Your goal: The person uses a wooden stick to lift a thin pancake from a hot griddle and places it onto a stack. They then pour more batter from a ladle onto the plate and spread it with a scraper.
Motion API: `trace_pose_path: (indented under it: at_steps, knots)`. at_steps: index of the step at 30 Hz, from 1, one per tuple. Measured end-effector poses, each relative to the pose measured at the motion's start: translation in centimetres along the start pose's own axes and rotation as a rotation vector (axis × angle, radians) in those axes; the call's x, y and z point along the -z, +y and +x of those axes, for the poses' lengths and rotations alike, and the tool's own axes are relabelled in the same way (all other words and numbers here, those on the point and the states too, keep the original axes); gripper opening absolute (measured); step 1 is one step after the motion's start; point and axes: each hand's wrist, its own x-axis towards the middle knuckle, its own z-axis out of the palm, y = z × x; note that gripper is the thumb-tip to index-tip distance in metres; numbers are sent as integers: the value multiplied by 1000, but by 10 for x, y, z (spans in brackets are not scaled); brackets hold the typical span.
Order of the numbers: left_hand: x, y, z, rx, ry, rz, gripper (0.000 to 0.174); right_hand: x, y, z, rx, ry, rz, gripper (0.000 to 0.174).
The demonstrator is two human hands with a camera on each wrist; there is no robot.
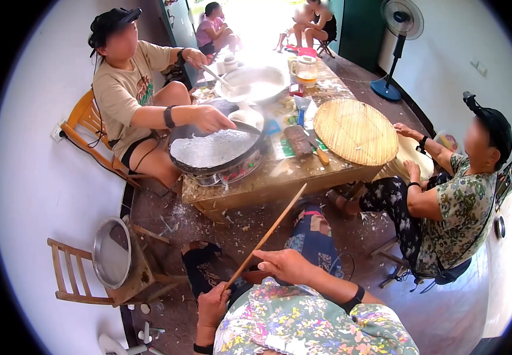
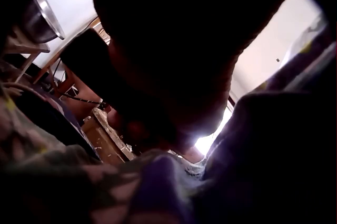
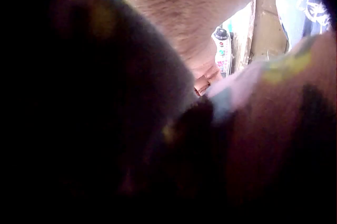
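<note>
My left hand (image 1: pixel 211 307) grips the lower end of a long thin wooden stick (image 1: pixel 277 222) low in the head view. The stick slants up and to the right, its tapered tip near the table's front edge. My right hand (image 1: pixel 291 266) lies across in front of my floral shirt, its extended fingers at the stick's side above the left hand. In the left wrist view the left hand (image 2: pixel 168 66) is a dark silhouette, and the stick is hidden. The right wrist view shows the back of my right hand (image 3: pixel 184 19), with cloth covering most of the rest.
A person on the left reaches over a round griddle (image 1: pixel 205 151) bearing a thin white sheet. A large basin (image 1: pixel 282 83), woven round tray (image 1: pixel 356 130) and wooden-handled knife (image 1: pixel 322 156) are on the table. Another person sits right. A metal basin (image 1: pixel 112 251) rests on a chair.
</note>
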Motion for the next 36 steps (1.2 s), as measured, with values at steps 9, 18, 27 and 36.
trace_pose_path:
  at_steps: [9, 18, 27, 36]
  knots:
    - [-2, 8, 7, -4, -107, 42, 15, 4, 8, -3, 35, 43, 36, 28]
    - [-6, 12, 15, 4, -148, 70, 16, 13, 18, -6, 36, 4, 47, 26]
    - [-7, 17, 26, -55, -123, 85, 14, 8, 24, -9, 3, -13, 47, 26]
    - [-6, 7, 27, -8, -146, 82, 24, -5, 28, -4, 41, -34, 73, 29]
